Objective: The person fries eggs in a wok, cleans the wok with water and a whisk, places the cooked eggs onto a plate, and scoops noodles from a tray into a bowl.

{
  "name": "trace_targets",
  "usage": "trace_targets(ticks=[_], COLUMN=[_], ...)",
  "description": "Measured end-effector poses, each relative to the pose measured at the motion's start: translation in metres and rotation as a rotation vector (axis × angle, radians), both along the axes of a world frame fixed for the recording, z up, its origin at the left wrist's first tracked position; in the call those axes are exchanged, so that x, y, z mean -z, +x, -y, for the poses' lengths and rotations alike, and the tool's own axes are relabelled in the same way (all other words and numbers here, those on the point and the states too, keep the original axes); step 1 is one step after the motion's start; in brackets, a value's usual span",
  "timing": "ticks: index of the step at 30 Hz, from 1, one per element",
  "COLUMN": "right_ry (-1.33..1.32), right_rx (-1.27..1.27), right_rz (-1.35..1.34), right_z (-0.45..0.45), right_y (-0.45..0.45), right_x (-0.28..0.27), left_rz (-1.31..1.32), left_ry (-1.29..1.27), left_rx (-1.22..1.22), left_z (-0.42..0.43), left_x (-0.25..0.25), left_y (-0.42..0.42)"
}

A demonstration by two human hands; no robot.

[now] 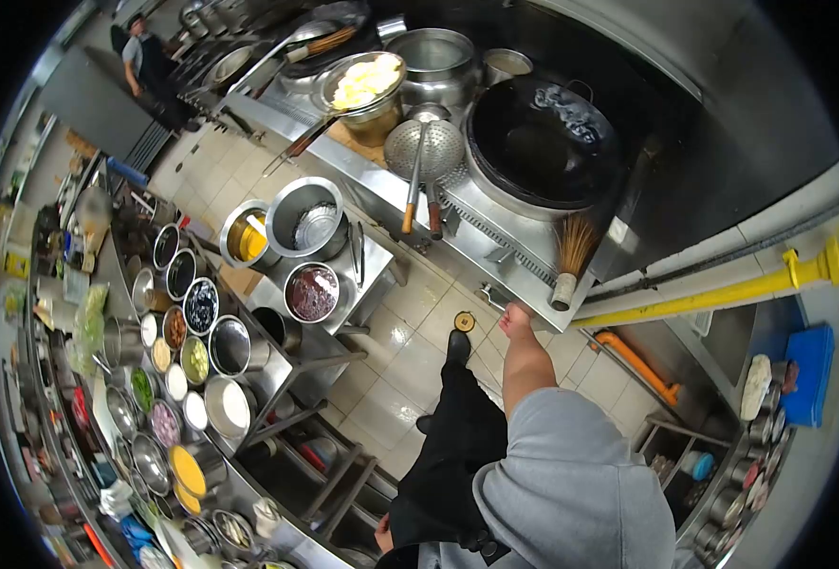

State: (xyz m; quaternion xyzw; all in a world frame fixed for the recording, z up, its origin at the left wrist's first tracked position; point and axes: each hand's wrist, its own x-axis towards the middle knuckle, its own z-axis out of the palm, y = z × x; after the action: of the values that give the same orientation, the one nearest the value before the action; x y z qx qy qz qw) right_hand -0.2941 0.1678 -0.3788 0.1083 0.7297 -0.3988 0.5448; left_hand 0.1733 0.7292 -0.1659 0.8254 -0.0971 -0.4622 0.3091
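My right hand (pixel 514 321) is at the front edge of the steel stove counter (pixel 467 242), just below a small metal fitting (pixel 491 292). Its fingers are curled together, and what they hold, if anything, is hidden. Beyond it a large black wok (pixel 543 142) sits on the burner, with a bamboo brush (pixel 571 261) to its right. Left of the wok lie a perforated ladle (pixel 410 147) and other long-handled tools. My left hand (pixel 383 533) hangs low beside the black apron (pixel 438 474), mostly hidden, its fingers unclear.
A side stand (pixel 367 284) bears metal pots. Many ingredient containers line the left counter (pixel 291 356). A yellow pipe (pixel 723 287) runs along the right. A round floor drain (pixel 464 321) lies near my shoe. Another person (pixel 149 62) stands far at the upper left.
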Motion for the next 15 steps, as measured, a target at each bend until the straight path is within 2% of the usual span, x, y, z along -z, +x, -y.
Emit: trace_targets(ticks=[3,6,8,12,15], right_ry=[-0.003,-0.025,-0.022,-0.045,0.001], right_rx=[-0.013,-0.072,-0.037,0.069,-0.018], right_rz=[0.013,0.071,0.047,0.062,-0.032], right_z=[-0.007,-0.008,-0.006,-0.014,-0.016], right_y=[0.007,-0.009,0.001,0.004,0.005], right_x=[-0.060,-0.012,-0.017,0.005,-0.040], left_rz=[-0.036,-0.045,-0.075,-0.082,-0.079], left_ry=[-0.083,-0.114,-0.008,-0.033,-0.057], left_rx=[-0.014,0.082,0.119,0.222,0.291], left_z=[0.024,0.060,0.084,0.144,0.200], left_x=[-0.004,-0.014,-0.016,-0.041,-0.054], left_y=[0.014,0.022,0.027,0.021,0.015])
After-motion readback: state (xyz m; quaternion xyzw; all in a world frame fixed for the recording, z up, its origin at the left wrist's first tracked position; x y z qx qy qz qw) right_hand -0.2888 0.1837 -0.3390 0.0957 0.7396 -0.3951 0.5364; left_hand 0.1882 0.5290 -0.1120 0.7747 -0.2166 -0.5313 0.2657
